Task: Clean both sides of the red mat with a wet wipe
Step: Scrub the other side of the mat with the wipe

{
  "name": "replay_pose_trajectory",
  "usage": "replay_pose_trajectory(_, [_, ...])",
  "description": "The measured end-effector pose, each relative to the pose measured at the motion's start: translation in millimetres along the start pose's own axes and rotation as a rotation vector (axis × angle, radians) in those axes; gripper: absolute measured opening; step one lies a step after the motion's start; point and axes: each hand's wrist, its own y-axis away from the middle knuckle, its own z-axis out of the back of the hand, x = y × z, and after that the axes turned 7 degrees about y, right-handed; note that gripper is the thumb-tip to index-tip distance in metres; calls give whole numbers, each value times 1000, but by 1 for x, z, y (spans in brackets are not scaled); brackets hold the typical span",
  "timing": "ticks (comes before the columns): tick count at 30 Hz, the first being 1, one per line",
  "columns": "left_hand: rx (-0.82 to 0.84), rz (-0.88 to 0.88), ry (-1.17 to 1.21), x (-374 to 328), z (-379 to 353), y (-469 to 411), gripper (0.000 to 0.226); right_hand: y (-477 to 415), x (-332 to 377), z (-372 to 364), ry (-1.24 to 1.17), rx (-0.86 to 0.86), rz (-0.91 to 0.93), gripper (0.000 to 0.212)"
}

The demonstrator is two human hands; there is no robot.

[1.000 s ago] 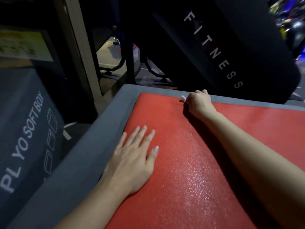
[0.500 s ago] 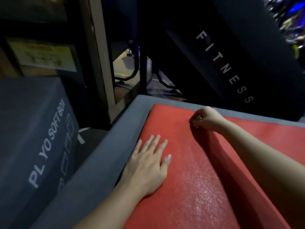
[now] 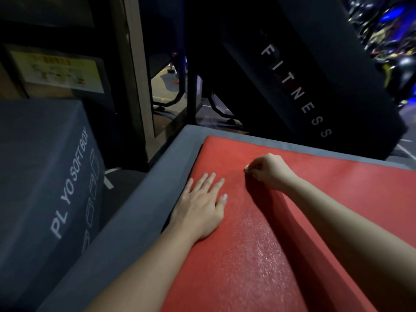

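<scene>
red mat (image 3: pixel 258 262) under flat left hand (image 3: pixel 200 206), right hand (image 3: pixel 270 171) pinching wipe (image 3: pixel 246 169), box (image 3: pixel 40 154) marked "plyo soft box", panel (image 3: pixel 319 70) marked "fitness"

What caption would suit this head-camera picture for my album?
Left hand flat on the red mat, right hand pinching a barely visible wipe against it.

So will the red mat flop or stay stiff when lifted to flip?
Likely floppy: the red mat looks thin. Its glistening patch may make it slippery. The left hand pressing flat suggests it could slide on the grey box.
</scene>
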Motion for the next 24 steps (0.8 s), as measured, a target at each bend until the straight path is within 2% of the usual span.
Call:
replay_pose_trajectory(2, [4,0,15,0,1,2,58,8,1,-3,-14,-72,-39,7])
replay_pose_trajectory(5, [-19,-3,28,0,0,2,57,37,11,-7,32,-60,149,8])
replay_pose_trajectory(7, [-37,-4,34,2,-2,0,57,54,18,-5,62,5,213,10])
replay_pose_trajectory(11, [-37,0,36,2,-4,0,56,49,11,3,-27,-39,-7,4])
replay_pose_trajectory(14, [-29,0,40,2,-2,1,56,45,9,3,-1,-19,-55,10])
replay_pose_trajectory(17, [-31,0,45,3,-3,0,56,64,22,2,-40,-18,-28,14])
replay_pose_trajectory(20, [-42,4,30,4,-5,-3,56,101,38,-2,-60,78,82,15])
replay_pose_trajectory(22, [-35,9,24,4,-6,-3,56,116,43,-5,1,46,167,15])
replay_pose_trajectory(24, [-26,11,26,4,-5,-3,56,117,40,-4,32,-10,164,14])
